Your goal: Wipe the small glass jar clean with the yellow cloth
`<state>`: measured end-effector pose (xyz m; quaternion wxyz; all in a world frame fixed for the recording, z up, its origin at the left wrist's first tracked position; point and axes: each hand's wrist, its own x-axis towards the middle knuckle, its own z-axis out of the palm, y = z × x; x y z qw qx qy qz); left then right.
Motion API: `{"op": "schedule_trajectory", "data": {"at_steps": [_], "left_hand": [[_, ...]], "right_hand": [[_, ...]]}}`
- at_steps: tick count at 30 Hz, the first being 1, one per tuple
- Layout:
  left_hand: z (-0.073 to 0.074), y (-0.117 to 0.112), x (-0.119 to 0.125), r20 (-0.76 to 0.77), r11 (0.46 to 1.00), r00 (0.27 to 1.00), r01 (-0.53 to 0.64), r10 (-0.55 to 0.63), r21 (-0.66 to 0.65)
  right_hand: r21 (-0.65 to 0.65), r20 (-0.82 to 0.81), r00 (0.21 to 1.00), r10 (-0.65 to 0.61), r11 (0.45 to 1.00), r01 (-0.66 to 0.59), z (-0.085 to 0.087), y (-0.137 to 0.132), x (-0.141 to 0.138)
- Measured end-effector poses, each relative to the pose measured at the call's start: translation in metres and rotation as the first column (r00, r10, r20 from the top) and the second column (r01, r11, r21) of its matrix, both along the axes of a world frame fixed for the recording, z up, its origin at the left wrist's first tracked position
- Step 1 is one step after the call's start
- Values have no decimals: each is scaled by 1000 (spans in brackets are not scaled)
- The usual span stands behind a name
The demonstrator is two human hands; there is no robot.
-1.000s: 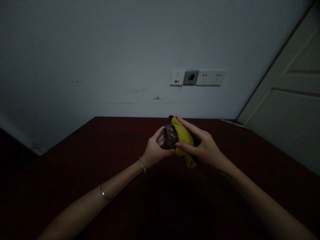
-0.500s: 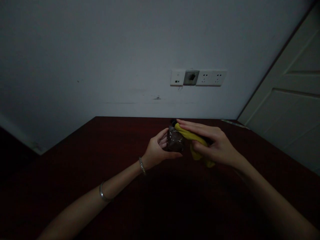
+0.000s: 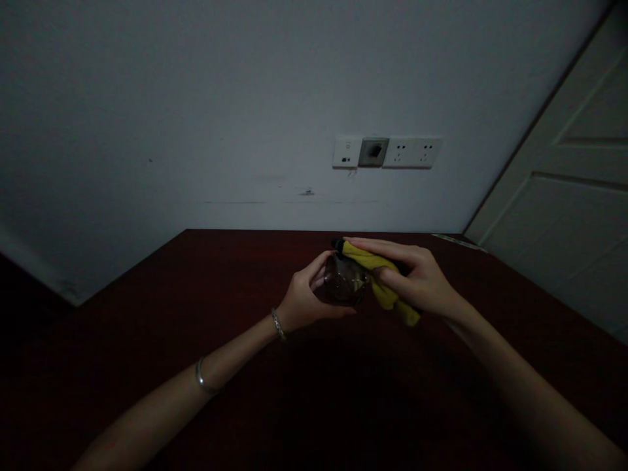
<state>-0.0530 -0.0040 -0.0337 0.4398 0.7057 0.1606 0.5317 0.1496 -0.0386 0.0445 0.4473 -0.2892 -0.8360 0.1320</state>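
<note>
My left hand is wrapped round a small clear glass container, thumb below it and fingers behind its left side. The glass is shiny and see-through, with the dark table showing through it. In my right hand is a folded yellow cloth, pinched between the thumb and the outstretched fingers. The cloth touches the upper right of the glass, and its loose end hangs below my right thumb. A small black piece shows at the cloth's far tip; I cannot tell whether it belongs to the cloth or the container.
A dark red-brown table lies under both hands and meets a pale wall. Sockets and switches sit on the wall. A panelled white door stands at the right. The light is dim.
The glass container has turned and tilted in my left hand, showing more of its clear side. My right hand and the cloth have shifted slightly left, still against the glass.
</note>
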Motion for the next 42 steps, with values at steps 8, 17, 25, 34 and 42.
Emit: {"op": "schedule_trajectory", "data": {"at_steps": [8,17,25,34,42], "left_hand": [[6,-6,3,44,969,999,16,-5,-246],[19,-16,9,164,917,987,61,5,-394],[4,-3,2,49,951,996,-53,71,-305],[-2,2,0,-114,988,982,-149,153,45],[1,3,2,-86,987,988,-138,131,-83]], "right_hand": [[71,25,999,24,997,-25,4,-5,-1],[116,23,1000,-9,993,6,4,-7,-5],[15,44,999,24,1000,-24,7,-6,8],[139,184,981,-60,990,35,1,-1,5],[229,317,948,-15,972,-61,0,-14,-7]]}}
